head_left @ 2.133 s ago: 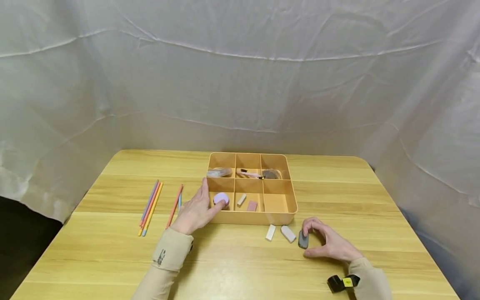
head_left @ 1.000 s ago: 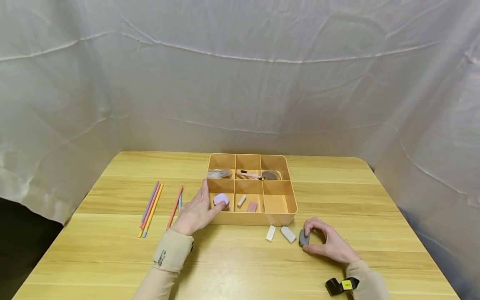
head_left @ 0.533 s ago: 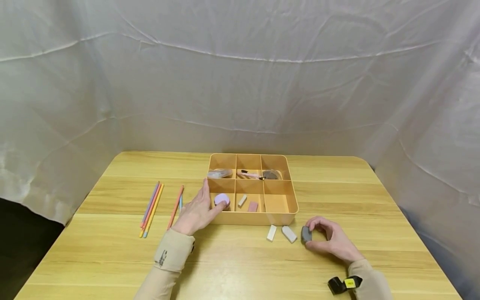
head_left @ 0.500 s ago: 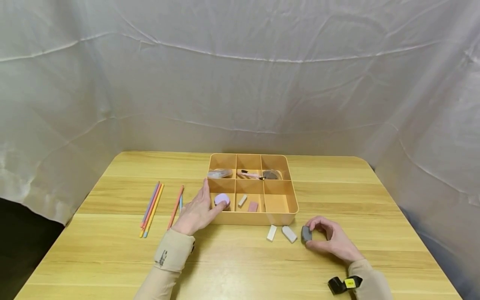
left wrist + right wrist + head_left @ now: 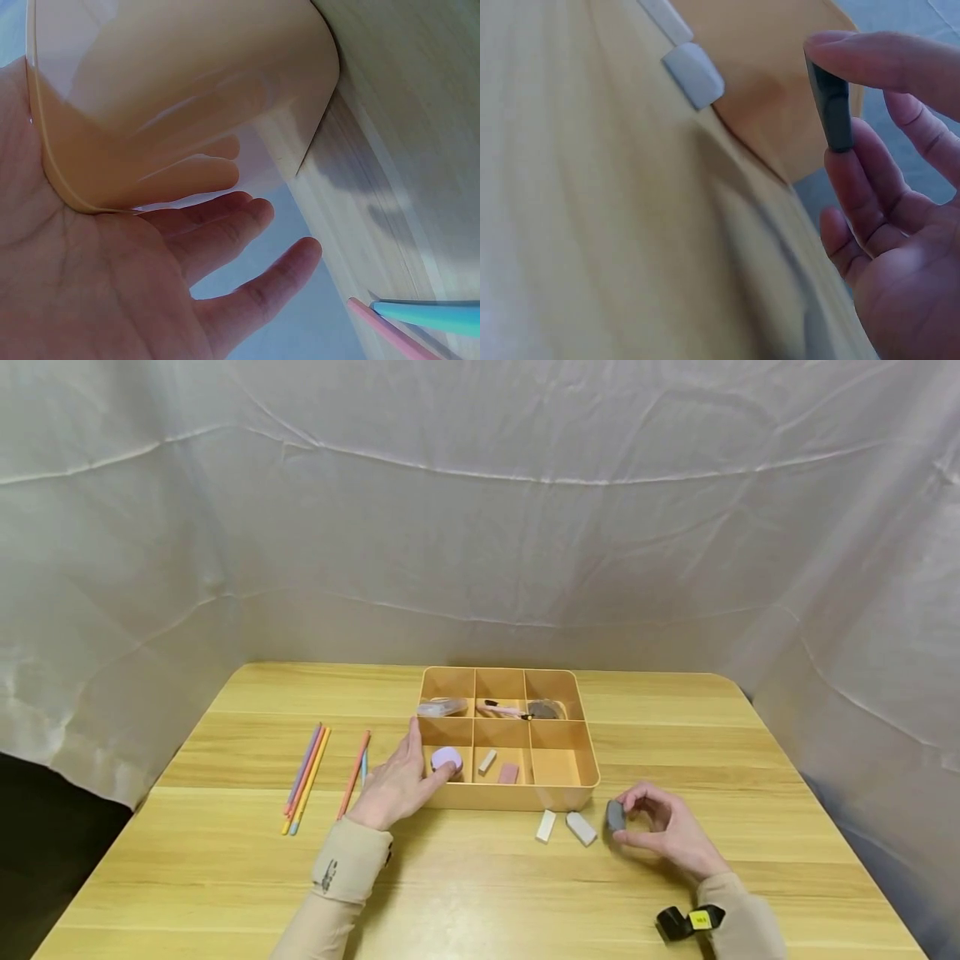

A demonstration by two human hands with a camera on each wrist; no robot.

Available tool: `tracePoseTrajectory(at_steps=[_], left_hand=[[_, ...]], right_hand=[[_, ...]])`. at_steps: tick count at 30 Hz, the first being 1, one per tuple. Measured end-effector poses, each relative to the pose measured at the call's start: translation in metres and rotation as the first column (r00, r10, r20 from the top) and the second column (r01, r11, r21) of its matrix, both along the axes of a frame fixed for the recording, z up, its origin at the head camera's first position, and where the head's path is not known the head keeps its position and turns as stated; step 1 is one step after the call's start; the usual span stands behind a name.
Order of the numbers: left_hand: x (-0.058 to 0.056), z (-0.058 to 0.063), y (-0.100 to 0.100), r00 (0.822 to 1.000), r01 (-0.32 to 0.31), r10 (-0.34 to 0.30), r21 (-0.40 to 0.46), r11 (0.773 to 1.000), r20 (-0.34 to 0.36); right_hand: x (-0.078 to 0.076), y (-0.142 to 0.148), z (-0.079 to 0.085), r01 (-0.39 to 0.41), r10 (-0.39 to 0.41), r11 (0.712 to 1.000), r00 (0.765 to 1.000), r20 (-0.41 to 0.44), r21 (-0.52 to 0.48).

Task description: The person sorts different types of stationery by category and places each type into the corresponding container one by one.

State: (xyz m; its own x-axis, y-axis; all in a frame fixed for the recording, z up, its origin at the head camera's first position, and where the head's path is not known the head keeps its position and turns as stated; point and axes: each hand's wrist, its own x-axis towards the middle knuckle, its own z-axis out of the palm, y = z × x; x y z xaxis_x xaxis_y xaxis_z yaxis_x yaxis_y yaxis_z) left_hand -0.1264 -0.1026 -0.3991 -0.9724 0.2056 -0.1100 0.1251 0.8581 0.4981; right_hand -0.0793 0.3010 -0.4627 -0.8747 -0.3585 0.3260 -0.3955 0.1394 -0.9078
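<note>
In the head view my right hand (image 5: pixel 673 832) pinches a dark grey eraser (image 5: pixel 615 816) between thumb and fingertips, right of the organizer box. The right wrist view shows that eraser (image 5: pixel 829 105) edge-on, held off the tabletop. My left hand (image 5: pixel 393 785) rests against the left front corner of the orange organizer box (image 5: pixel 495 797), thumb over the front rim and fingers along the left wall. In the left wrist view the left-hand fingers (image 5: pixel 255 292) stretch out beside the box wall (image 5: pixel 187 82). A white eraser (image 5: pixel 546 827) and a light grey eraser (image 5: pixel 581 828) lie before the box.
Inside the box's compartments are a lilac round-cornered item (image 5: pixel 447 761), a small white eraser (image 5: pixel 487 762), a pink eraser (image 5: pixel 507 773), a clear item (image 5: pixel 442 707), a pink-and-black stick (image 5: pixel 504 709) and a dark round item (image 5: pixel 543 709). Coloured pencils (image 5: pixel 307 777) lie at left.
My right hand has taken the dark grey eraser from the table and tipped it upright, moving slightly up and right. The left hand stays at the box corner.
</note>
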Motion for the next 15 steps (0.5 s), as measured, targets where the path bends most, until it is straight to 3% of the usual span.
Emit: tracePoseTrajectory(at_steps=[5,11,15], left_hand=[[-0.001,0.001,0.001,1.000,-0.005,0.005,-0.006,1.000,0.008],[-0.002,0.000,0.000,1.000,-0.017,0.017,-0.003,1.000,0.016],[-0.002,-0.001,0.000,1.000,-0.007,0.007,-0.001,1.000,-0.005]], right_hand=[[-0.001,-0.001,0.009,-0.012,0.012,1.000,0.999,-0.032,-0.013],[-0.004,-0.003,0.023,0.017,-0.017,1.000,1.000,0.013,-0.007],[-0.009,-0.005,0.031,0.002,-0.002,0.999,1.000,-0.002,-0.034]])
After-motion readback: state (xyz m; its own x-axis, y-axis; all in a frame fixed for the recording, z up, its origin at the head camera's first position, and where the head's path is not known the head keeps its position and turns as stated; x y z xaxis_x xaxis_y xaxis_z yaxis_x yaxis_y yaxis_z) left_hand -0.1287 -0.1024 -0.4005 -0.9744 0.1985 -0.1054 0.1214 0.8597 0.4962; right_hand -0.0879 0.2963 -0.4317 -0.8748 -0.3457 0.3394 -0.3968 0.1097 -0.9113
